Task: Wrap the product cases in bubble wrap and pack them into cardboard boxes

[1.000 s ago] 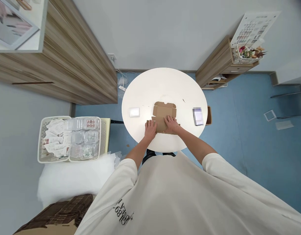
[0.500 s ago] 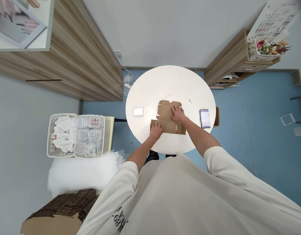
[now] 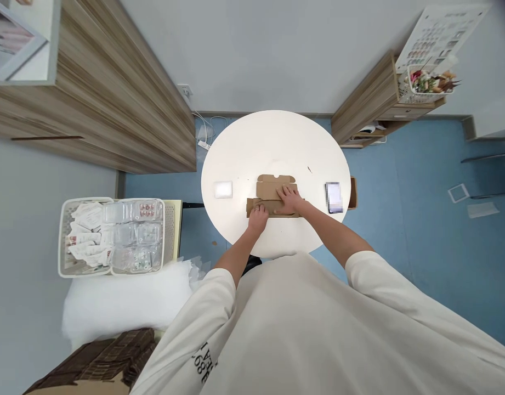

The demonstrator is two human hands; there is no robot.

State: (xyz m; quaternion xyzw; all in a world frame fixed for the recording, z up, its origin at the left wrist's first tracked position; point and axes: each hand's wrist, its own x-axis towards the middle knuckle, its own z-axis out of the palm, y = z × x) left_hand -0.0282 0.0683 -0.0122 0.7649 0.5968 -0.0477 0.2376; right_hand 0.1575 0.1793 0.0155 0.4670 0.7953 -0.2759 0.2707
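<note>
Beneath both hands (image 3: 258,218), cardboard box (image 3: 269,190).

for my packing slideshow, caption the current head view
Two bare hands, left and right, press on a partly folded cardboard box on a white oval table.

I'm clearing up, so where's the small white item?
In the head view, the small white item lies near the left edge of the white table, left of the cardboard.
</note>
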